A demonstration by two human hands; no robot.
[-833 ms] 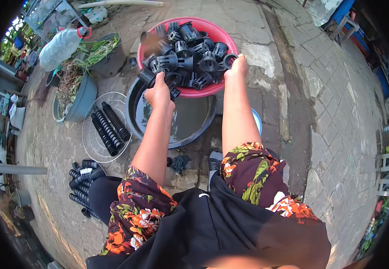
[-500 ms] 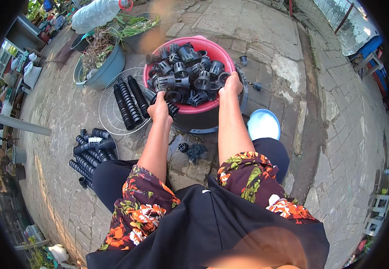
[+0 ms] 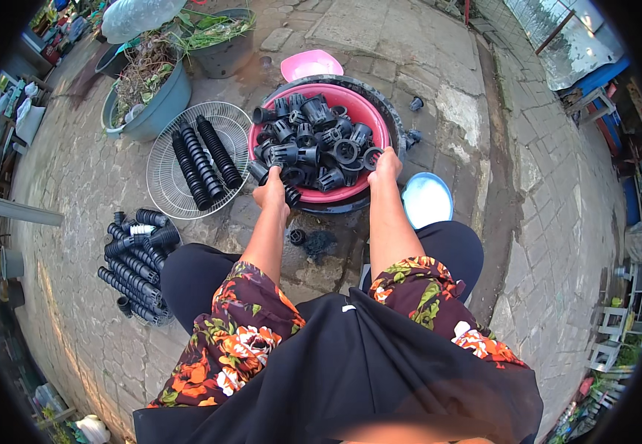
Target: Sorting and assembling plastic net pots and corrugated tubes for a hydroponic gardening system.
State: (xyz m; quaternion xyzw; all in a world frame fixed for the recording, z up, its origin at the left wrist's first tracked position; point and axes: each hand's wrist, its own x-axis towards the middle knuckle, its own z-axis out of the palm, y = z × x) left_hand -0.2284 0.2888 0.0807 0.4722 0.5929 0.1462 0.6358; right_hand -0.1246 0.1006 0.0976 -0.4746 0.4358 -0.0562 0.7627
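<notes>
A pink basin (image 3: 382, 118) heaped with black slotted plastic net pots (image 3: 317, 111) is between my hands, over a larger black tub (image 3: 393, 109). My left hand (image 3: 271, 194) grips the basin's near left rim, beside net pots at its edge. With its thumb on top, my right hand (image 3: 385, 167) clasps the rim at the near right. The fingers under the rim are hidden on both sides. Left of the basin, a round wire tray (image 3: 160, 185) carries three long stacks of black pots (image 3: 201, 166).
More stacked black pots (image 3: 136, 270) lie at the left. A dark mesh scrubber (image 3: 321, 244) and a loose pot (image 3: 296, 237) are on the paving before me. A blue-and-white bowl (image 3: 428, 203) stands right; a pink dish (image 3: 312, 65) lies beyond the tub. Blue planter (image 3: 162, 103) at far left.
The pink basin has come nearer and appears lower over the black tub, held in both hands. The tub's far rim and the pink dish behind it now show.
</notes>
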